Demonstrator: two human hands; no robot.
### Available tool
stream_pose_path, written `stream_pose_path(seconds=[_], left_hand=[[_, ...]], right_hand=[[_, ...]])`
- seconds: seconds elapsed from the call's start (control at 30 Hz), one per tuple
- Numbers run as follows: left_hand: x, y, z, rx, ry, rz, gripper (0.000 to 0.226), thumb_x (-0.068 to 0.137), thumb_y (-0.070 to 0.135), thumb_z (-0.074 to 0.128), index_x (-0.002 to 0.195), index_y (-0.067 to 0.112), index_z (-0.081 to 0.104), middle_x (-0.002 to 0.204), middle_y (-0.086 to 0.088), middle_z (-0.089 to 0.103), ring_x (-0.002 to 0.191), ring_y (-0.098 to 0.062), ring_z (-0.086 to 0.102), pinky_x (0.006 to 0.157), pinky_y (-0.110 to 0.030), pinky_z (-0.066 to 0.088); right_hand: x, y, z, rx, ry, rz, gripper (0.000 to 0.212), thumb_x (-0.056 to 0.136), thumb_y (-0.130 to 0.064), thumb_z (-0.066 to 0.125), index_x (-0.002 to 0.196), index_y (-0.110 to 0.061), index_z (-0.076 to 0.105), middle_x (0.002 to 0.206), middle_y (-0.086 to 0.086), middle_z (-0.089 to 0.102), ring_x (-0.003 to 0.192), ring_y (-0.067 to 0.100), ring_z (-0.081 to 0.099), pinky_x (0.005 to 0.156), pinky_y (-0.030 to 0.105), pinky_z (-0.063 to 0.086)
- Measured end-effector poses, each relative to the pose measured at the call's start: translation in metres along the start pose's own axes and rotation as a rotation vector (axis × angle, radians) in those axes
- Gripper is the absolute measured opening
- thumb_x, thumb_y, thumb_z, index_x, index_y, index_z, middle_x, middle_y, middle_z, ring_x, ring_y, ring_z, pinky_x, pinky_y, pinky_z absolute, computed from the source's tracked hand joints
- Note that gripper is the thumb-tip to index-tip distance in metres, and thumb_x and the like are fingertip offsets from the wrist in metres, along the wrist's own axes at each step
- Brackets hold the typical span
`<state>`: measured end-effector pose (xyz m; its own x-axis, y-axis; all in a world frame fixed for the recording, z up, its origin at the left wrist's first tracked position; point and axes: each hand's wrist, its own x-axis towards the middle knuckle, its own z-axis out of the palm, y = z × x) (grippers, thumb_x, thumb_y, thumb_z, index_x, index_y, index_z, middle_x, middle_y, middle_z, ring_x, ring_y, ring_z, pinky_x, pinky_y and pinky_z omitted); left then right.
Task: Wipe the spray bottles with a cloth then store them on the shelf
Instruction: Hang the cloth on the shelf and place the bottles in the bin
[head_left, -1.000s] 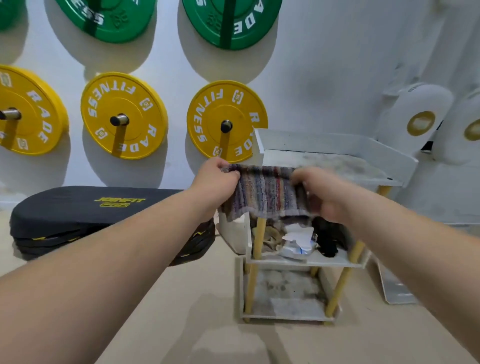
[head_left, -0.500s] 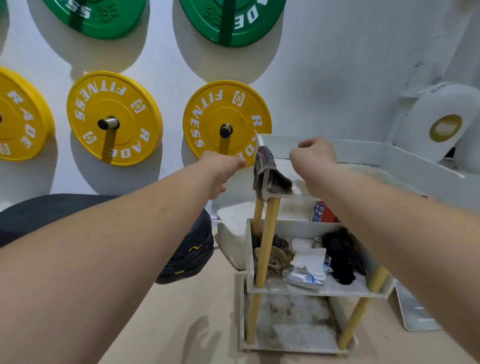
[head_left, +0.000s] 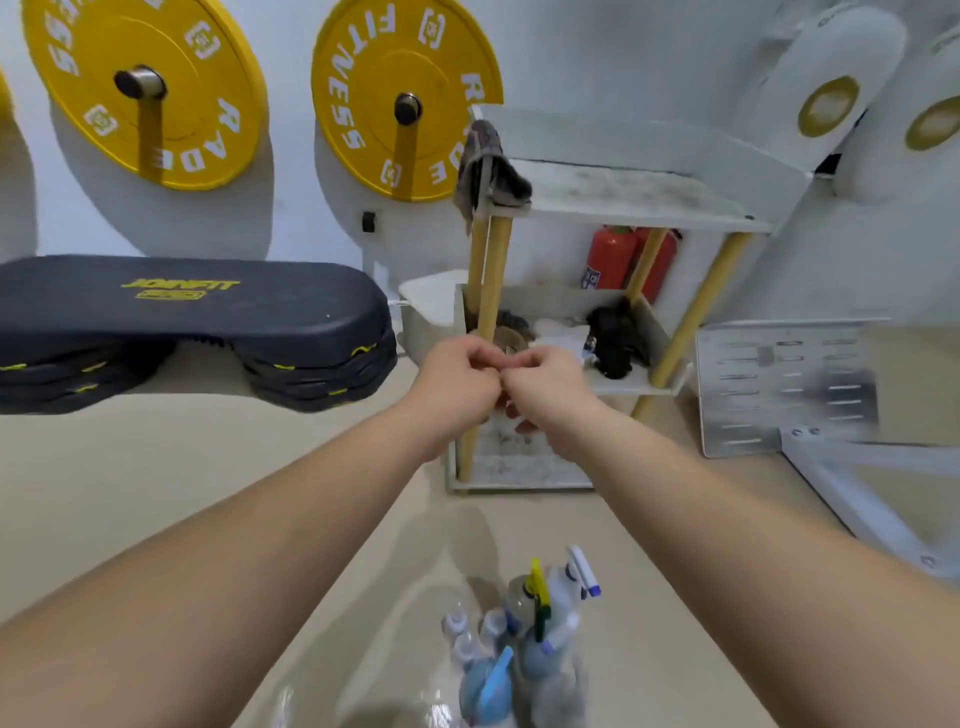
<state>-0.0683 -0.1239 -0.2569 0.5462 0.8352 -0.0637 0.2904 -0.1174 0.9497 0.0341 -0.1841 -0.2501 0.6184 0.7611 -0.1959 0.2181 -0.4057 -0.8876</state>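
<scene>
Several spray bottles stand clustered on the floor near the bottom edge, with blue, yellow and white trigger heads. The striped cloth hangs over the front left corner of the white shelf's top tier. My left hand and my right hand meet in front of the shelf's middle tier. Their fingers are curled and touch each other, and nothing shows between them. Both hands are well below the cloth and well above the bottles.
The middle tier holds dark gloves and loose clutter. A red fire extinguisher stands behind the shelf. A black step platform lies at left, a slotted metal plate at right. Yellow weight plates hang on the wall.
Both hands let go of the cloth, which stays draped on the shelf corner, and dropped down to meet before the middle tier. The view tilted down, so the bottles now show.
</scene>
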Motion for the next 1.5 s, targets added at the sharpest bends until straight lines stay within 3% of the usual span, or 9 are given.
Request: stream_pose_path(seconds=[0.27,0.43,0.53,0.67,0.93,1.1,1.2,1.37,1.5], left_hand=[[-0.087,-0.117,0.06,-0.088,-0.105,-0.299,0.018,0.098,0.004,0.054,0.103,0.015,0.067,0.096,-0.006,0.069,0.074,-0.02,0.067,0.064,-0.034,0.05],[-0.155,-0.23,0.098,-0.059,-0.07,-0.595,0.013,0.086,0.011,0.058,0.091,0.019,0.066,0.096,-0.009,0.066,0.076,-0.028,0.063,0.065,-0.037,0.057],[-0.166,-0.267,0.116,0.146,-0.046,-0.507,0.015,0.084,0.022,0.064,0.099,0.023,0.067,0.105,-0.003,0.07,0.088,-0.028,0.067,0.082,-0.037,0.057],[-0.155,-0.287,0.141,0.391,-0.194,-0.379,0.024,0.092,0.02,0.06,0.115,0.016,0.066,0.11,-0.004,0.069,0.096,-0.025,0.063,0.075,-0.03,0.042],[-0.137,-0.316,0.162,0.596,-0.336,-0.272,0.04,0.096,0.015,0.057,0.136,0.017,0.058,0.121,-0.011,0.06,0.112,-0.032,0.059,0.09,-0.043,0.051],[-0.125,-0.319,0.176,0.413,-0.309,-0.349,0.056,0.09,-0.002,0.05,0.14,0.022,0.058,0.129,0.004,0.059,0.118,-0.019,0.057,0.093,-0.024,0.042],[-0.117,-0.313,0.183,0.183,-0.238,-0.449,0.054,0.09,-0.007,0.049,0.136,0.021,0.059,0.117,0.003,0.063,0.098,-0.014,0.06,0.075,-0.008,0.04],[-0.09,-0.29,0.191,-0.187,-0.14,-0.62,0.046,0.091,0.001,0.055,0.121,0.035,0.05,0.108,0.004,0.063,0.08,-0.024,0.057,0.061,-0.028,0.047],[-0.071,-0.285,0.2,-0.216,-0.271,-0.701,0.048,0.083,0.027,0.062,0.127,0.04,0.048,0.096,-0.005,0.067,0.077,-0.027,0.06,0.061,-0.033,0.052]], right_hand=[[-0.046,0.128,0.0,-0.159,-0.222,0.293,0.017,0.095,-0.018,0.06,0.108,-0.008,0.065,0.091,0.012,0.067,0.074,0.027,0.064,0.062,0.033,0.049],[-0.059,0.236,-0.004,-0.088,0.125,0.567,0.009,0.089,-0.01,0.061,0.093,-0.003,0.058,0.084,0.011,0.055,0.06,0.027,0.049,0.056,0.029,0.039],[-0.068,0.275,-0.006,-0.063,0.206,0.688,0.023,0.086,-0.015,0.068,0.094,-0.002,0.052,0.08,0.013,0.048,0.06,0.026,0.041,0.063,0.035,0.041],[-0.081,0.306,0.024,0.047,0.009,0.825,0.038,0.086,-0.015,0.076,0.111,-0.004,0.05,0.093,0.01,0.051,0.091,0.032,0.055,0.079,0.041,0.05],[-0.082,0.344,0.037,0.058,0.172,0.795,0.025,0.092,-0.002,0.06,0.115,-0.009,0.055,0.098,0.009,0.053,0.092,0.037,0.057,0.085,0.054,0.06],[-0.059,0.348,0.019,0.303,0.317,0.85,0.051,0.093,0.005,0.053,0.14,-0.014,0.049,0.123,0.014,0.05,0.09,0.032,0.056,0.064,0.041,0.058],[-0.039,0.35,0.004,0.262,0.226,0.921,0.057,0.09,0.006,0.052,0.144,-0.011,0.048,0.123,0.02,0.06,0.092,0.032,0.056,0.053,0.034,0.051],[-0.009,0.33,-0.023,0.04,-0.043,0.982,0.02,0.082,0.003,0.047,0.095,-0.006,0.059,0.094,0.016,0.061,0.075,0.03,0.053,0.065,0.036,0.05],[0.003,0.313,-0.031,-0.014,-0.238,0.97,0.018,0.08,-0.019,0.063,0.097,-0.021,0.058,0.103,0.003,0.058,0.076,0.023,0.063,0.07,0.032,0.039]])
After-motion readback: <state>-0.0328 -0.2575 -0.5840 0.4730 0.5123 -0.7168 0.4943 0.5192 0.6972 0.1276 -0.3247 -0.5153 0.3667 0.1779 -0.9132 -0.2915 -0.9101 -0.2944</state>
